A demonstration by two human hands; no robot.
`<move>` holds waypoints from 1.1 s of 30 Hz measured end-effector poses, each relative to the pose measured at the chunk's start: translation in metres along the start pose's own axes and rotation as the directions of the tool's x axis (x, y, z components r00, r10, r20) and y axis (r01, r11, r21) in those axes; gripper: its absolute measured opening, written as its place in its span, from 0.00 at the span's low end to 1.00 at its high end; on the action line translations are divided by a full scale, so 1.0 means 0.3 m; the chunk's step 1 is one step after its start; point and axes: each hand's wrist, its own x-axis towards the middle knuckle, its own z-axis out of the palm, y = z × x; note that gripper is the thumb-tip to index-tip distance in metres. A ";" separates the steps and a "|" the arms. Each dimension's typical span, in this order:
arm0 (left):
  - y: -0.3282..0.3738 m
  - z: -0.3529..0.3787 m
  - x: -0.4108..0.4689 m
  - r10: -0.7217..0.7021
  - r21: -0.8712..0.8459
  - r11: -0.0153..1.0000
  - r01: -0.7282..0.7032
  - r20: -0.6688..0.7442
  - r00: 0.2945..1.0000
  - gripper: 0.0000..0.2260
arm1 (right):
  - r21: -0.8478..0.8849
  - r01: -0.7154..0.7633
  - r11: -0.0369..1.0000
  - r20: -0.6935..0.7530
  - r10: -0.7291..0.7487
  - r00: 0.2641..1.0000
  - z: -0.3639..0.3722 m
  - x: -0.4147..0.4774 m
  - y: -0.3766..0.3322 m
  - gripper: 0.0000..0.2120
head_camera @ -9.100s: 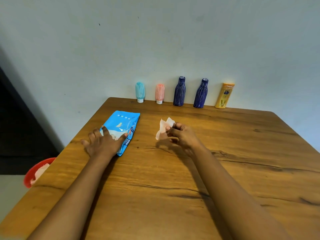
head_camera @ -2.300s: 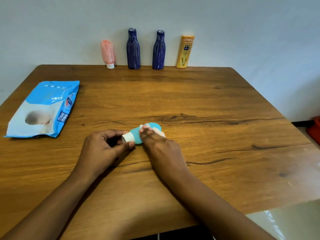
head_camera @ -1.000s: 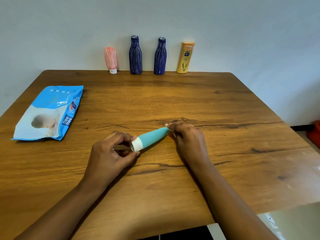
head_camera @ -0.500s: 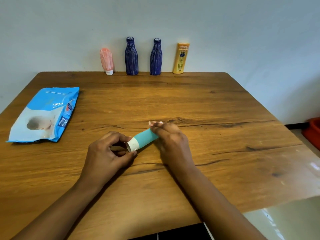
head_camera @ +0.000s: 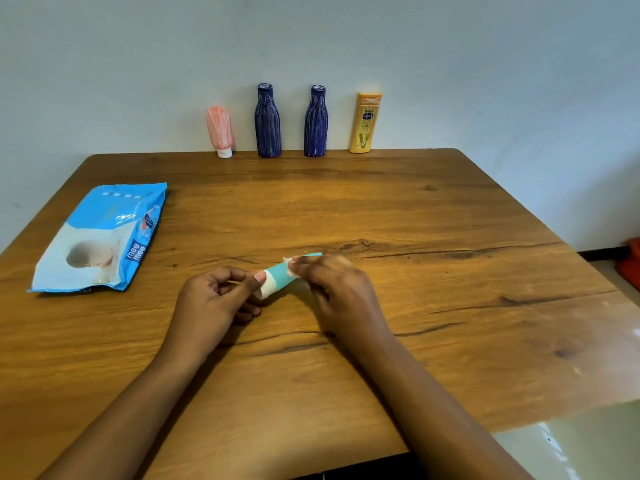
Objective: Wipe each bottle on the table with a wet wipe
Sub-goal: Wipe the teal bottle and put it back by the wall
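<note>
Presently: teal bottle [head_camera: 281,274] — small, light, probably soft-walled, slick once wet; left hand [head_camera: 214,299] pinches its white cap [head_camera: 266,289], right hand [head_camera: 336,289] clamps wet wipe [head_camera: 289,263] against the body.

The scene is taken from a single wide-angle camera worn on the head, pointed forward and down across the wooden table [head_camera: 433,209] toward the pale wall [head_camera: 485,64] behind it. The table's near edge is caught close below the lens, its far edge well back.
</note>
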 end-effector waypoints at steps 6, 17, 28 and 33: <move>0.005 0.001 0.018 -0.117 -0.065 0.991 0.119 0.024 0.993 0.07 | -0.152 0.166 0.974 0.225 -0.130 0.966 -0.006 0.056 0.013 0.17; -0.007 0.002 0.013 0.041 0.281 0.959 -0.030 -0.033 0.999 0.14 | -0.116 0.214 0.970 0.273 -0.176 0.946 0.041 0.126 0.039 0.16; -0.023 -0.011 0.021 0.078 0.149 0.986 -0.074 -0.021 0.997 0.15 | -0.226 0.322 0.919 0.226 -0.272 0.935 0.062 0.042 0.080 0.17; -0.022 -0.012 0.019 0.099 0.201 0.975 -0.091 -0.027 0.995 0.17 | -0.307 0.031 0.951 0.178 0.025 0.984 -0.030 0.090 0.168 0.14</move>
